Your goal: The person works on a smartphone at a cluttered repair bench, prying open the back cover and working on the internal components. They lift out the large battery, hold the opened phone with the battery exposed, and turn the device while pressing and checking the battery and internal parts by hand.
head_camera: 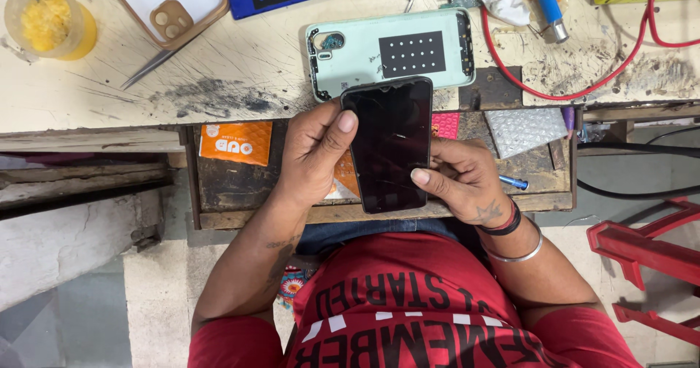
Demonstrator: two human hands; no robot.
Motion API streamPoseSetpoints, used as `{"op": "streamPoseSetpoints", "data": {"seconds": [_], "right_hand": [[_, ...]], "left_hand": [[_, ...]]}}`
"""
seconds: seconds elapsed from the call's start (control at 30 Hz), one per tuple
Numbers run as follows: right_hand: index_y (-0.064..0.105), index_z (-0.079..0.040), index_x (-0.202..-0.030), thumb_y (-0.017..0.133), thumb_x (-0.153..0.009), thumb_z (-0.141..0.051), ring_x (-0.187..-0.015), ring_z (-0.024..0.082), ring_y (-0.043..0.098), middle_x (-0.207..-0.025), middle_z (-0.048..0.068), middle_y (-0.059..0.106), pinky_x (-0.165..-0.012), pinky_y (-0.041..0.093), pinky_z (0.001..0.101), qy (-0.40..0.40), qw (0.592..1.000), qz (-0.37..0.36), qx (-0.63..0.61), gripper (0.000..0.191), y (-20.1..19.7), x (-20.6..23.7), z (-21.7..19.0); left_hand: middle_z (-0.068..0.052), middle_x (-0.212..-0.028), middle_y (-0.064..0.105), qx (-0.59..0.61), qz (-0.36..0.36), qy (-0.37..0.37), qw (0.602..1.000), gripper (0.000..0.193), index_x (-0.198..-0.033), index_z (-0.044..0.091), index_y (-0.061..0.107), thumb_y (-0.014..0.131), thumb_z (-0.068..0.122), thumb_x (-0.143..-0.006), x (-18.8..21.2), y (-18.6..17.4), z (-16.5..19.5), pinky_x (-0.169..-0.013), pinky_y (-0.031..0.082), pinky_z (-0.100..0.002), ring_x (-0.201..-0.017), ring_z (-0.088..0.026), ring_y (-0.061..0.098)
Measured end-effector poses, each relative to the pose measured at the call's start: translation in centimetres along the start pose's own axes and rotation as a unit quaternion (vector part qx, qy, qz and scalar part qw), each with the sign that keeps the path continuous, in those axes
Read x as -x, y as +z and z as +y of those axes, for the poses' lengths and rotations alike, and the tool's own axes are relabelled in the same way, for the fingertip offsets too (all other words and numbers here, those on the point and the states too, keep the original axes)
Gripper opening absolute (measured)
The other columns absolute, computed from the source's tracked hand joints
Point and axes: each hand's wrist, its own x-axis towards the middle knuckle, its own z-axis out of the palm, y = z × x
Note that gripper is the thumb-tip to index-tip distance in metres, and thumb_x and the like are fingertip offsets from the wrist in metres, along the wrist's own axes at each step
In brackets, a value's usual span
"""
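I hold the dark phone point(388, 145) above the drawer with both hands – left hand point(315, 153) and right hand point(463, 182) fingers clamped on its edges – its pale green back cover point(390, 51) lies off on the bench point(240, 69).

single head-worn view, looking steeply down from above the person's chest, close to both hands. top of frame faces a scratched cream wooden workbench point(240, 69); bottom takes in lap and floor. no second view shares coverage.
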Motion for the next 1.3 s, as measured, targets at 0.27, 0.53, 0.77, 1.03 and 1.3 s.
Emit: {"op": "streamPoseSetpoints", "data": {"seconds": [0.27,0.53,0.77,1.03,1.3], "right_hand": [[0.073,0.004,-0.119,0.070,-0.099,-0.011,-0.063,-0.001,0.047,-0.079,-0.003,0.068,-0.055,0.035,0.0190,0.028,1.000,-0.005,-0.007,0.025,-0.4,0.2,0.5],[0.070,0.005,-0.121,0.068,-0.101,-0.010,-0.070,0.000,0.049,-0.087,-0.004,0.067,-0.059,0.036,0.0192,0.046,0.996,-0.001,-0.074,0.025,-0.5,0.3,0.8],[0.067,0.005,-0.127,0.067,-0.099,-0.011,-0.078,0.002,0.055,-0.095,-0.001,0.071,-0.068,0.043,0.0198,0.051,0.995,0.005,-0.083,0.032,-0.3,0.2,0.5],[0.069,0.005,-0.124,0.070,-0.099,-0.015,-0.071,0.002,0.050,-0.083,-0.002,0.065,-0.065,0.041,0.0197,0.015,0.999,0.018,-0.049,0.032,-0.7,0.6,1.3],[0.070,0.005,-0.123,0.070,-0.100,-0.015,-0.071,0.002,0.049,-0.081,-0.003,0.064,-0.065,0.040,0.0209,0.016,0.999,0.017,-0.049,0.031,-0.9,0.7,1.5]], "left_hand": [[0.011,-0.076,0.040,0.037,-0.006,-0.010,0.999,0.032,-0.092,0.006,0.059,0.058,0.031,-0.112,0.0,0.1,0.4,-0.061,0.026,-0.022,-0.070,-0.001,0.031],[0.011,-0.080,0.045,0.074,-0.014,-0.020,0.997,0.027,-0.111,0.001,0.065,0.059,0.028,-0.110,0.0,0.2,0.9,-0.065,0.027,-0.022,-0.073,-0.001,0.033],[0.010,-0.081,0.045,0.047,-0.019,-0.012,0.999,0.028,-0.118,0.000,0.064,0.057,0.027,-0.113,-0.1,0.1,0.9,-0.067,0.029,-0.021,-0.074,-0.001,0.034],[0.011,-0.079,0.043,0.052,-0.020,-0.029,0.998,0.031,-0.117,0.001,0.065,0.057,0.030,-0.112,-0.2,0.3,0.8,-0.063,0.028,-0.021,-0.071,-0.001,0.033],[0.011,-0.081,0.042,0.042,-0.027,-0.025,0.998,0.030,-0.121,0.001,0.064,0.056,0.028,-0.114,-0.2,0.2,0.9,-0.065,0.027,-0.020,-0.073,-0.001,0.032]]}}
